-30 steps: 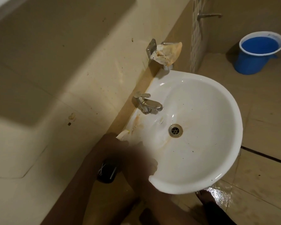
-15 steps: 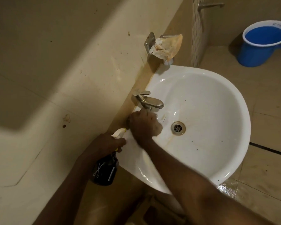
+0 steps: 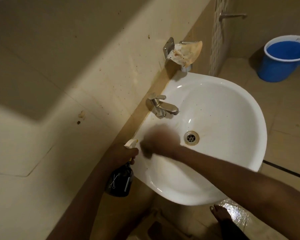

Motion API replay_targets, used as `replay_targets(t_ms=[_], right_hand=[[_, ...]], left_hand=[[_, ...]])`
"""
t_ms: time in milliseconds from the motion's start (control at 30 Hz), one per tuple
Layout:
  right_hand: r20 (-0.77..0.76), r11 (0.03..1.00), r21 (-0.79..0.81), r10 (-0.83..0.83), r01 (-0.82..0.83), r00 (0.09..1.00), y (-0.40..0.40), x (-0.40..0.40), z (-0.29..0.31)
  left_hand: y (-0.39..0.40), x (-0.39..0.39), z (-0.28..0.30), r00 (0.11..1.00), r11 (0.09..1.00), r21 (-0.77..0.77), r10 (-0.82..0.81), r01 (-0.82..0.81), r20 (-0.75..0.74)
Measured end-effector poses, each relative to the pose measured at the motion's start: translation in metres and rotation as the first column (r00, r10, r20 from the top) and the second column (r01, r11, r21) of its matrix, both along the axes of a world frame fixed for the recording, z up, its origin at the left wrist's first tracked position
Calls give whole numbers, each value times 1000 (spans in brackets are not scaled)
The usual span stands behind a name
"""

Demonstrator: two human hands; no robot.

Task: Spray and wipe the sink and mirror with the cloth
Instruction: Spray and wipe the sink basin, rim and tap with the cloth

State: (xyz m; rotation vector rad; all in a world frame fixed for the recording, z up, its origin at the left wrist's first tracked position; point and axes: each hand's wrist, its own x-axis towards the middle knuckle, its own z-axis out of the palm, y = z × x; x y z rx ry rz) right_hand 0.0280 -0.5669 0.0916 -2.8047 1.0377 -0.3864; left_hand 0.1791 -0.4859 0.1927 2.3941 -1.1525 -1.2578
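Scrubbing the near-left part of a white sink (image 3: pixel 223 104), with a spray bottle held beside it.

Nearest, a bare foot (image 3: pixel 220 213) stands on wet floor tiles under the basin. The left hand (image 3: pixel 123 153) is wrapped tight around the neck of a dark spray bottle (image 3: pixel 119 182), its white nozzle (image 3: pixel 130 142) poking out just beside the sink's rim. The right hand (image 3: pixel 160 140) lies blurred on the sink's inner wall, between the rim and the drain (image 3: pixel 191 138); whether it grips a cloth, or how far it is curled, cannot be told. Beyond sits the tap (image 3: pixel 161 107), then a stained rag (image 3: pixel 185 52) draped on a wall fitting. Farthest, a blue bucket (image 3: pixel 282 61) stands on the floor.
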Motion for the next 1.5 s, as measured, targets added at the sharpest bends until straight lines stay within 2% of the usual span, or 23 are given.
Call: replay_targets(t_ms=[67, 133, 200, 267, 300, 333, 400, 467, 533, 567, 667, 700, 767, 833, 867, 900, 967, 1000, 1100, 1167, 1233, 1367, 1500], right_hand=[[-58, 965, 83, 254, -249, 965, 7, -8, -3], [-108, 950, 160, 286, -267, 952, -1, -5, 2], [-45, 982, 181, 60, -50, 997, -19, 5, 11], [7, 959, 221, -186, 180, 982, -38, 14, 17], [-12, 951, 220, -220, 217, 975, -43, 18, 17], [-48, 964, 176, -194, 199, 980, -45, 20, 14], [-81, 995, 95, 26, -18, 996, -42, 12, 7], [-110, 948, 106, 312, -301, 944, -36, -4, 2], [-153, 903, 137, 425, -407, 892, -39, -7, 4], [-159, 925, 125, 376, -359, 913, -41, 1, 8], [-105, 997, 72, 9, -2, 994, -39, 26, 17], [-82, 1000, 25, 10, -8, 997, -33, 28, 17], [-103, 951, -81, 291, -300, 951, -9, 21, 7], [-121, 841, -21, 534, -540, 837, 8, 8, -2], [-101, 835, 68, 550, -546, 829, 7, 8, 2], [-80, 866, 103, 498, -490, 864, 1, 14, 7], [-55, 941, 104, 327, -321, 943, -8, 27, 15], [-86, 951, 80, 305, -299, 948, -8, 29, 18], [-2, 836, -39, 548, -547, 837, 13, 13, -1], [73, 713, 11, 698, -701, 712, 18, -5, -10], [55, 676, -2, 736, -737, 675, 8, 3, -1], [77, 761, 33, 645, -648, 760, 9, 15, 3], [118, 599, 94, 787, -795, 606, 29, -32, -25]], left_hand=[[-1, 1, 1, 998, 999, 18, 43, -42, -39], [-2, 1, 5, 997, 998, 49, 53, -50, -64], [-2, -1, 7, 997, 997, 61, 46, -42, -69], [1, -4, 7, 996, 998, 54, 40, -35, -84], [3, -6, 6, 995, 998, 48, 41, -37, -92], [6, -9, 5, 995, 998, 37, 47, -44, -90], [17, -18, -2, 994, 996, -7, 92, -93, -56], [30, -28, -9, 988, 987, -57, 151, -153, -32], [40, -35, -11, 976, 983, -22, 180, -184, -119], [44, -38, -11, 963, 982, 12, 187, -188, -193], [60, -47, -13, 929, 975, 23, 217, -221, -301], [64, -51, -13, 927, 969, 3, 236, -245, -291], [72, -56, -16, 925, 958, -32, 268, -286, -270], [78, -58, -17, 909, 952, -28, 281, -303, -308], [79, -60, -18, 911, 959, -8, 268, -285, -314], [81, -64, -19, 917, 964, 12, 257, -266, -304], [83, -74, -21, 926, 960, 11, 273, -279, -262], [83, -80, -22, 917, 945, -10, 314, -326, -246], [83, -91, -20, 876, 893, -61, 423, -447, -231], [85, -96, -16, 842, 861, -64, 473, -504, -260], [87, -98, -15, 820, 848, -22, 504, -529, -271], [86, -120, -22, 754, 775, 49, 625, -630, -203], [96, -144, -24, 665, 696, 68, 706, -715, -242]])
